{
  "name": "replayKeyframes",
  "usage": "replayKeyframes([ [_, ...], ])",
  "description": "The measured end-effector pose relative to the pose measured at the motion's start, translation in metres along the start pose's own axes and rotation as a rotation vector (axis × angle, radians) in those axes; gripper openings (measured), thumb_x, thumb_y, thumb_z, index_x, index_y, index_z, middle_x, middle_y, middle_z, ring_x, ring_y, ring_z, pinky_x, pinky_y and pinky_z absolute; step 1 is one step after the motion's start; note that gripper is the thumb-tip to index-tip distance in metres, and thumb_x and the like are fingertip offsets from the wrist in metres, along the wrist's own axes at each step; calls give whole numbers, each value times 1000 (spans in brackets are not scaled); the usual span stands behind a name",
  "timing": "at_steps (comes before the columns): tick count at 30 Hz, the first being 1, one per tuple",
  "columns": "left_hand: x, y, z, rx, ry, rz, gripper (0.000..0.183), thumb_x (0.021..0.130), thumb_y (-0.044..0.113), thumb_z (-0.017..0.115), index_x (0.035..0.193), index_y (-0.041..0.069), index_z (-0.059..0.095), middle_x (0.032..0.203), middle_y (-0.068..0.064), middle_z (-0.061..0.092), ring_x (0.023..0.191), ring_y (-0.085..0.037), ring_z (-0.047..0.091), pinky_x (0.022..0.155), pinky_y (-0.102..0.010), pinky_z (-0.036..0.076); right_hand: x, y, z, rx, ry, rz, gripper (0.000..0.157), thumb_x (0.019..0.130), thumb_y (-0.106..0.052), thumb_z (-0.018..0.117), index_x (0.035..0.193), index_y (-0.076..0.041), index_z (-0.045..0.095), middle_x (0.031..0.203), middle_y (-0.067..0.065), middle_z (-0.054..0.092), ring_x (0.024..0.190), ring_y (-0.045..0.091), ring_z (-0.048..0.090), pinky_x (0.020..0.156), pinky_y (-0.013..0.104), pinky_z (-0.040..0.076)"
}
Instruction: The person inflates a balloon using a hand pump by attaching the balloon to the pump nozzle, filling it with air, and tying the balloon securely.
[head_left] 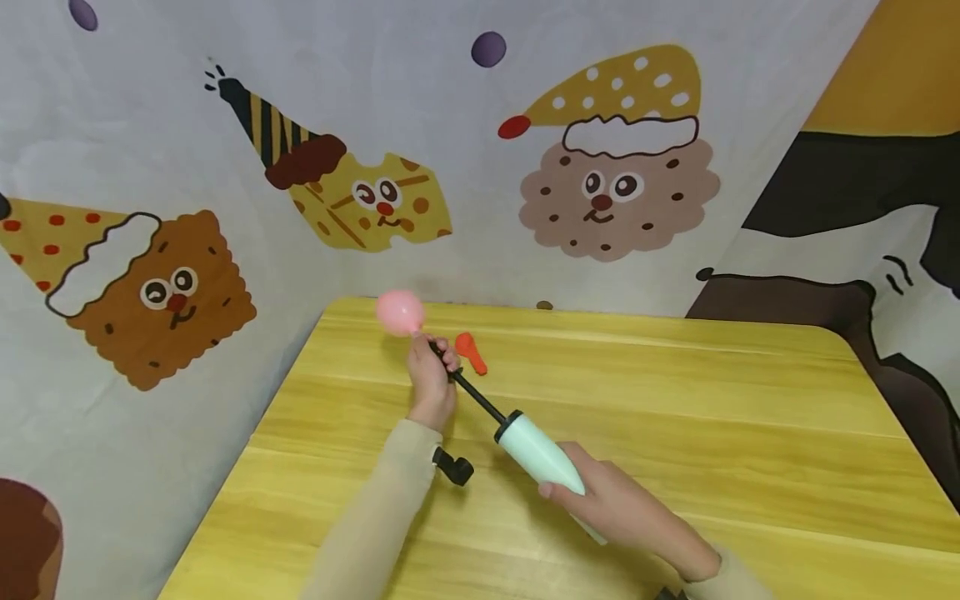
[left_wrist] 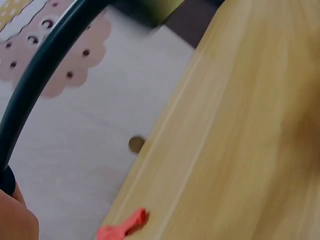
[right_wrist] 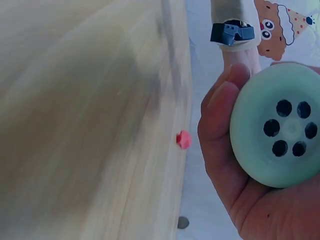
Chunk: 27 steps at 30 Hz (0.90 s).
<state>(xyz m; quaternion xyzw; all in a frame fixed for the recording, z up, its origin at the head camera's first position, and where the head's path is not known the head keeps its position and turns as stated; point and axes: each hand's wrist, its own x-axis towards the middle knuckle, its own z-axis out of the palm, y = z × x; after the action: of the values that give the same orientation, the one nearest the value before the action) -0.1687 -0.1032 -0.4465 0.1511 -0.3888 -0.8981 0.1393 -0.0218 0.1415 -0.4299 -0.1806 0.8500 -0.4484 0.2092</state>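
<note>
A hand balloon pump (head_left: 542, 454) with a mint-green body and a thin black rod (head_left: 480, 396) slants over the table between my hands. Its green body is in the grip of my right hand (head_left: 626, 508), fingers and thumb curled round it. At the far end, my left hand (head_left: 430, 383) holds the pump's black tip. A small, partly inflated pink balloon (head_left: 400, 312) sticks out past the left fingers; its neck is mostly hidden by them. In the right wrist view, the pump's round end (right_wrist: 292, 129) with several holes faces the camera. The rod (left_wrist: 42, 72) looks curved in the left wrist view.
A flat red balloon (head_left: 470, 353) lies on the yellow wooden table (head_left: 712, 417), right of my left hand. Behind the table's far edge hangs a white cloth (head_left: 480, 275) printed with cartoon biscuits. A black camera mount (head_left: 453, 467) sits on the left sleeve.
</note>
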Motion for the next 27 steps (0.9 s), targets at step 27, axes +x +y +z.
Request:
replayKeyframes([
  [27,-20,-11,6,52,-93,-37,35,116,33,28,89,14,42,70,4,47,50,-4,41,44,-15,34,23,-9,8,-3,58,-7,68,101,-49,64,148,-3,45,88,5,65,67,17,63,51,33,54],
])
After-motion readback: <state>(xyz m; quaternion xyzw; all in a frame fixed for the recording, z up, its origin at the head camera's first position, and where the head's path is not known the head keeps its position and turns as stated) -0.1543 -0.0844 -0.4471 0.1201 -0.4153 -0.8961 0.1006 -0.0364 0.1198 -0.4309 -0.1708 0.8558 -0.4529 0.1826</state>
